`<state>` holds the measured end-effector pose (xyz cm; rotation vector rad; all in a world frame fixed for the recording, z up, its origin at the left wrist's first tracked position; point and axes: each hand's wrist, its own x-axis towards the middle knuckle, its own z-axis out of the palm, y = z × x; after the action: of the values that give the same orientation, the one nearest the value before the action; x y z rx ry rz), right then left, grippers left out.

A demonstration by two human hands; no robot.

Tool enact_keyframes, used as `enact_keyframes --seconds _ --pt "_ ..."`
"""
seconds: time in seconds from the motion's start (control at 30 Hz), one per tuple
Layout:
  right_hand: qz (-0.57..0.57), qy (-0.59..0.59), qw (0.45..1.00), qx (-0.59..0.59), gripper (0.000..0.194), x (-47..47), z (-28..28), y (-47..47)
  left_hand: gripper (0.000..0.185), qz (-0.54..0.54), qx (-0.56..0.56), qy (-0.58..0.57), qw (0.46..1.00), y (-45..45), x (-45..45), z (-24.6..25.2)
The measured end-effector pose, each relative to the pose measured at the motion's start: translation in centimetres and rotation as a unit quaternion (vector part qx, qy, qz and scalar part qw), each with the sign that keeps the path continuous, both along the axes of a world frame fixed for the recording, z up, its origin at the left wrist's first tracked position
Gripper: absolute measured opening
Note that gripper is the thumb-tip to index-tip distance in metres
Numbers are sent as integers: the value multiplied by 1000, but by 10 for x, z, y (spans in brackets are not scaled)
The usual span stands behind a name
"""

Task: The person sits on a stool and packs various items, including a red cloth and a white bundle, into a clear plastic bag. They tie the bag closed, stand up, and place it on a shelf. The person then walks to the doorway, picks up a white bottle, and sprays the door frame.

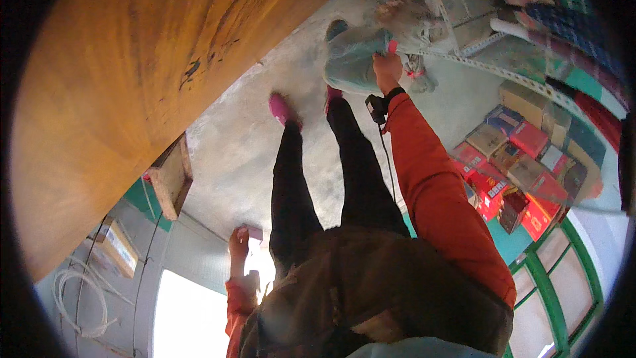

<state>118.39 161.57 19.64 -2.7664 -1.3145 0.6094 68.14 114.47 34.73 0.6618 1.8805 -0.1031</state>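
Note:
My right hand (387, 67), in an orange-red sleeve, is closed on the edge of a pale green translucent plastic sack (350, 62). The sack bulges, and its contents cannot be made out. A bit of red (392, 46) shows just beyond my fingers. On my right wrist is a black strap with a small dark device (375, 108) and a cable. My left hand (239, 242) hangs low beside my left leg, against bright light. Next to its fingers is a small mauve object (254, 233); whether I grip it is unclear.
A large brown wooden panel (149, 59) fills the upper left. Red and brown boxes (512, 169) are piled at right, below a perforated metal rack rail (497, 70). A small knotted bag (420, 77) lies past the sack. Coiled white tubing (82, 303) hangs at lower left.

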Motion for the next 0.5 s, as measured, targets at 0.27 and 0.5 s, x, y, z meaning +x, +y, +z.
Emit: enact_keyframes --seconds 0.27,0.5 --pt "-60 0 998 19 34 -3 -118 78 23 228 -49 -111 966 -84 45 -26" --pt "190 -15 979 68 18 33 -196 117 27 407 -120 -80 902 -80 92 -12"
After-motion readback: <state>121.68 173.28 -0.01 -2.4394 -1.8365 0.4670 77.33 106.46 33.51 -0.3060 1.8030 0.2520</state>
